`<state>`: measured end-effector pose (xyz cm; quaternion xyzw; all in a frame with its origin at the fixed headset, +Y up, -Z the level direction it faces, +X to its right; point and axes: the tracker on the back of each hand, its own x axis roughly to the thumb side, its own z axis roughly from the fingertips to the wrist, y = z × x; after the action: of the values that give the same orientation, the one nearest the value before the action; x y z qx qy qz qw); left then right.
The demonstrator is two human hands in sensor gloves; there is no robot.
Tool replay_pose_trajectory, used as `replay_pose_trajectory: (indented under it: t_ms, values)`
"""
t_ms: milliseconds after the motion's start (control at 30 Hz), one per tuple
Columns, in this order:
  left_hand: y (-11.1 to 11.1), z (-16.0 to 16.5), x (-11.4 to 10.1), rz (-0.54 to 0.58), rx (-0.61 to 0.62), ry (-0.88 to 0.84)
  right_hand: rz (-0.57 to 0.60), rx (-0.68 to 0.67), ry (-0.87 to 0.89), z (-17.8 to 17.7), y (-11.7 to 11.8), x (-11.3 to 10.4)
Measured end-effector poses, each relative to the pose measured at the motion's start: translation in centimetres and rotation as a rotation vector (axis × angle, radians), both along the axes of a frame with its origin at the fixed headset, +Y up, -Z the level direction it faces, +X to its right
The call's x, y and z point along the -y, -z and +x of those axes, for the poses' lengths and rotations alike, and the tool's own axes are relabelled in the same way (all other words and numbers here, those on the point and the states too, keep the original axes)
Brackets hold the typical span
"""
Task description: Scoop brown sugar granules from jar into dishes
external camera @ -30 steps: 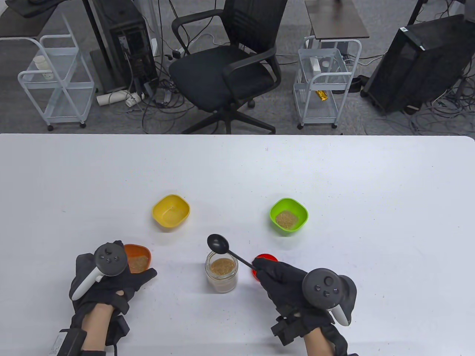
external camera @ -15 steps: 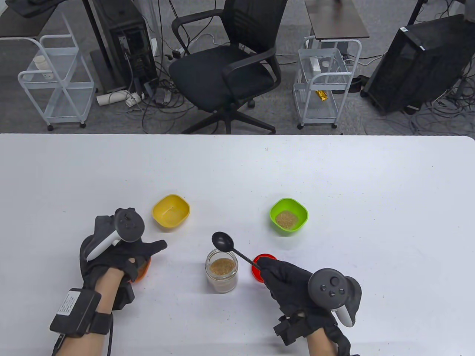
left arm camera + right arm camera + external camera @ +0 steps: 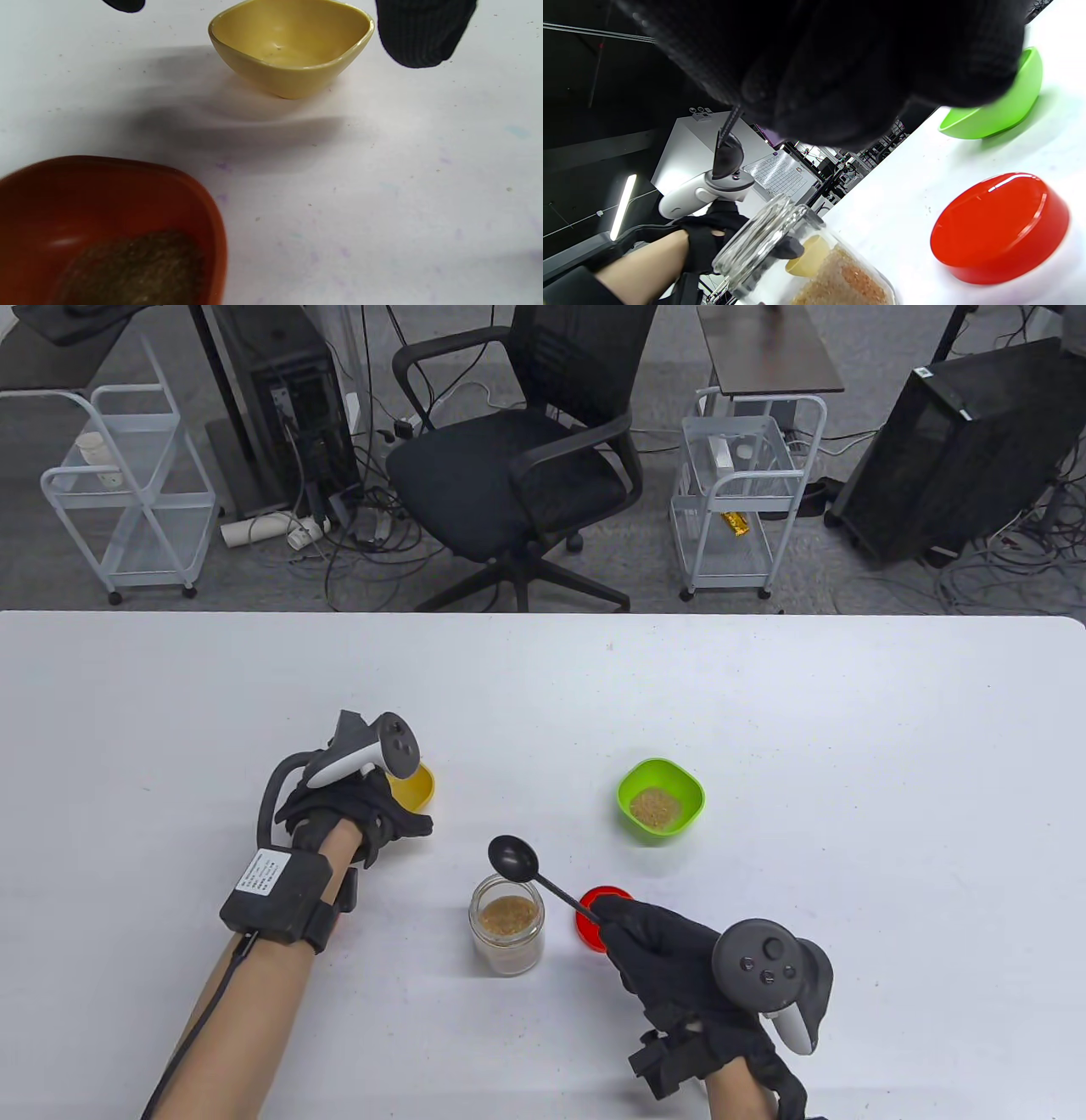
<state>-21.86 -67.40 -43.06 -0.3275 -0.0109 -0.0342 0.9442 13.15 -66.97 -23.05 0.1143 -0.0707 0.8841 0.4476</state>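
On white bench [image 3: 764, 712], glass jar [image 3: 506, 935] of sugar as landmark, left hand [image 3: 356, 806] up-left of it, fingers spread loose above yellow dish [image 3: 416, 785], right hand [image 3: 670, 959] to jar's right pinching black spoon [image 3: 515, 859], bowl above jar rim, green dish [image 3: 661, 796] up-right, red lid [image 3: 598, 916] just right.

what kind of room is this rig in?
Likely an office or lab workspace: a black office chair behind the white table, computer towers amid tangled floor cables, and white wire carts.
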Motion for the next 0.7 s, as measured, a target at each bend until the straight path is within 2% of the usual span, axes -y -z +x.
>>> replay_pose_trajectory:
  t_ms: [233, 700]
  values:
    - [1.0, -0.1, 1.4, -0.036, -0.024, -0.045, 0.006, -0.013, 0.016, -0.1, -0.1, 0.0]
    - [1.4, 0.1, 2.2, -0.011, -0.016, -0.026, 0.004, -0.008, 0.02, 0.0, -0.3, 0.0]
